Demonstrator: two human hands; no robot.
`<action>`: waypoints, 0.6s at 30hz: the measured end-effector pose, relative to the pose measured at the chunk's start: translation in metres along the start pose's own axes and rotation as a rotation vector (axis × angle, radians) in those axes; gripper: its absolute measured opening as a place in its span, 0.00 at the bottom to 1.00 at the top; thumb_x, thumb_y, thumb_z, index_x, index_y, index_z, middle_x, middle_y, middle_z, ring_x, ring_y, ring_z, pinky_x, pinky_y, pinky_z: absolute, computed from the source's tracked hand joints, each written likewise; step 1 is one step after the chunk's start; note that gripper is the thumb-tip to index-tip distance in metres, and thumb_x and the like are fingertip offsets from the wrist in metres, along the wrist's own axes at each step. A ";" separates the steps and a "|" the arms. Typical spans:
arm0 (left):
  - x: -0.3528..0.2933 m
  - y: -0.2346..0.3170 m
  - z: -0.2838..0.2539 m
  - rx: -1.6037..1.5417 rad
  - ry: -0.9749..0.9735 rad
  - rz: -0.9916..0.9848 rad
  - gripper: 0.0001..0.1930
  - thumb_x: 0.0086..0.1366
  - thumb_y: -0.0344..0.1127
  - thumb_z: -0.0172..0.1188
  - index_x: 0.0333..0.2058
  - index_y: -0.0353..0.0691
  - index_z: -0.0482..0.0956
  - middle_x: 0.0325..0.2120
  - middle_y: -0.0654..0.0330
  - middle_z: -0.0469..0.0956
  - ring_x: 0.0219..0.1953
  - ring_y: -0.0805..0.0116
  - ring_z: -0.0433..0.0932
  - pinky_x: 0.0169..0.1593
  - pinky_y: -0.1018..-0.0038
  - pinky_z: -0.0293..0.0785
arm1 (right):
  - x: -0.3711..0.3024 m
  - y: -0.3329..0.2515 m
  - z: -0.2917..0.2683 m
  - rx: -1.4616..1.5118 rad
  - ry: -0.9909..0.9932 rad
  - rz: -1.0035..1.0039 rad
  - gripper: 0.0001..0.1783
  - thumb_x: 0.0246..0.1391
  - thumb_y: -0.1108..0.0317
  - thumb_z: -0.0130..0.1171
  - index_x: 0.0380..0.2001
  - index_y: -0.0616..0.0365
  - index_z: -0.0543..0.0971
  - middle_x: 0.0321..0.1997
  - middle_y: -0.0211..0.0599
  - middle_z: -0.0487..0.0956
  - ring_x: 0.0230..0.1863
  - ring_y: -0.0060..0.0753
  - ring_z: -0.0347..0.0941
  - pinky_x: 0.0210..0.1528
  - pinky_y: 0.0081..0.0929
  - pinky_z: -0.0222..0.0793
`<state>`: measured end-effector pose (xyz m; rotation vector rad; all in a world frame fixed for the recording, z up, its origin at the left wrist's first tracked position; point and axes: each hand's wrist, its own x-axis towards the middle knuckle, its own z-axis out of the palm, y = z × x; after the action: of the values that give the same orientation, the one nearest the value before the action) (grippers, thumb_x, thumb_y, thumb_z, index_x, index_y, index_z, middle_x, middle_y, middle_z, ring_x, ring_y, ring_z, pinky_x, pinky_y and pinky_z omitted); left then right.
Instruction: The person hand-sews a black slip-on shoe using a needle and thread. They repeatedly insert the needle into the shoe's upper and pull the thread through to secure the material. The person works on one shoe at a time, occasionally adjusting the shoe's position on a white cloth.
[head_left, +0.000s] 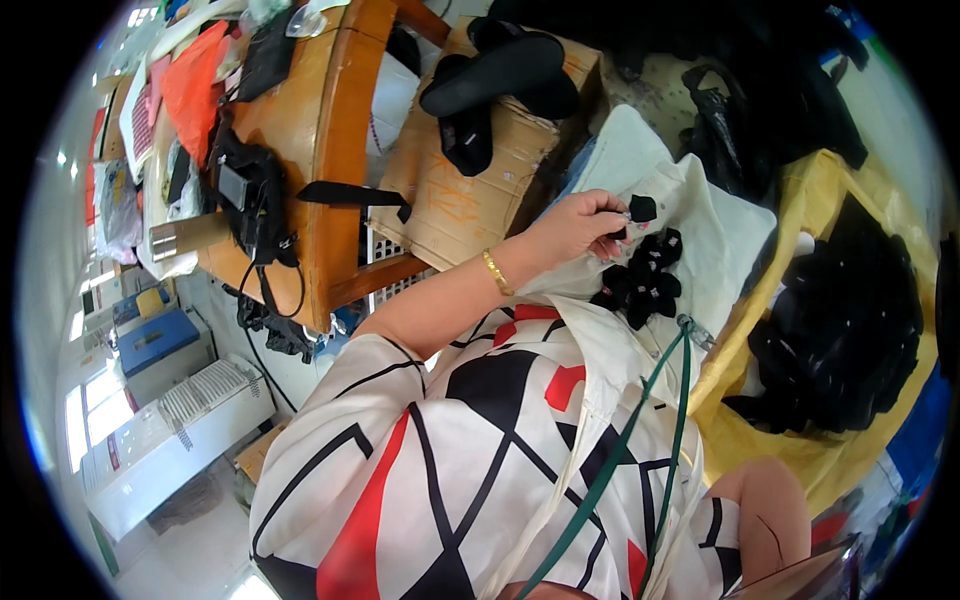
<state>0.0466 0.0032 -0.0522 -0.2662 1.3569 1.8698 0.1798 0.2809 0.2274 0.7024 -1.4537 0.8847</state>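
Note:
My left hand (585, 228), with a gold bracelet at the wrist, reaches over a white cloth (740, 215) spread in front of me. Its fingertips are pinched on a small black fabric piece (643, 208). Just below the hand lies a cluster of similar black pieces (645, 283) on the cloth. A green cord (630, 430) runs up my front to a small metal tool (697, 330) beside the cluster; its kind is unclear. My right arm (765, 515) shows in part at the lower right, but no right hand can be made out.
At the right stands an open yellow bag (820, 175) filled with black pieces (850, 330). Beyond my left hand, black slippers (500, 85) rest on a cardboard box (440, 185). A wooden table (335, 140) with a black bag (250, 180) on it is at the left.

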 end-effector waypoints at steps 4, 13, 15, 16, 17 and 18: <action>-0.004 0.010 0.006 -0.048 -0.034 0.000 0.08 0.69 0.34 0.57 0.43 0.37 0.76 0.31 0.60 0.81 0.26 0.77 0.79 0.32 0.80 0.79 | -0.033 0.013 0.002 -0.114 0.070 0.431 0.07 0.60 0.72 0.57 0.40 0.61 0.80 0.31 0.32 0.78 0.30 0.20 0.73 0.33 0.18 0.67; -0.014 0.026 0.024 -0.044 -0.054 0.018 0.11 0.68 0.33 0.59 0.47 0.36 0.77 0.31 0.57 0.82 0.26 0.77 0.78 0.32 0.80 0.78 | -0.187 0.027 0.064 0.105 -0.512 1.634 0.06 0.62 0.74 0.56 0.42 0.60 0.77 0.23 0.21 0.73 0.22 0.10 0.66 0.25 0.11 0.60; -0.016 0.028 0.028 -0.015 -0.052 0.035 0.12 0.68 0.33 0.60 0.48 0.36 0.76 0.31 0.57 0.83 0.26 0.77 0.78 0.33 0.80 0.78 | -0.188 0.029 0.073 0.125 -0.524 1.628 0.06 0.62 0.73 0.57 0.42 0.60 0.77 0.21 0.25 0.74 0.21 0.13 0.68 0.25 0.15 0.65; -0.017 0.028 0.028 0.057 -0.056 0.065 0.12 0.68 0.32 0.60 0.48 0.35 0.76 0.33 0.57 0.82 0.28 0.77 0.78 0.34 0.80 0.77 | -0.188 0.031 0.076 0.107 -0.515 1.617 0.06 0.63 0.72 0.57 0.42 0.60 0.76 0.21 0.26 0.74 0.21 0.13 0.68 0.25 0.16 0.65; -0.018 0.026 0.031 0.179 -0.031 0.145 0.12 0.67 0.32 0.61 0.48 0.35 0.76 0.33 0.58 0.82 0.29 0.77 0.78 0.34 0.79 0.76 | -0.187 0.034 0.078 0.095 -0.510 1.603 0.07 0.63 0.72 0.57 0.42 0.60 0.76 0.21 0.26 0.75 0.21 0.13 0.69 0.25 0.16 0.65; -0.020 0.024 0.033 0.300 -0.005 0.226 0.13 0.66 0.31 0.62 0.47 0.35 0.76 0.33 0.58 0.82 0.30 0.77 0.78 0.34 0.79 0.76 | -0.187 0.035 0.080 0.083 -0.505 1.589 0.07 0.63 0.71 0.57 0.43 0.60 0.76 0.21 0.26 0.75 0.21 0.13 0.69 0.25 0.16 0.65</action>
<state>0.0521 0.0199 -0.0102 0.0474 1.6970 1.8101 0.1235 0.2165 0.0396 -0.4167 -2.4046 2.0265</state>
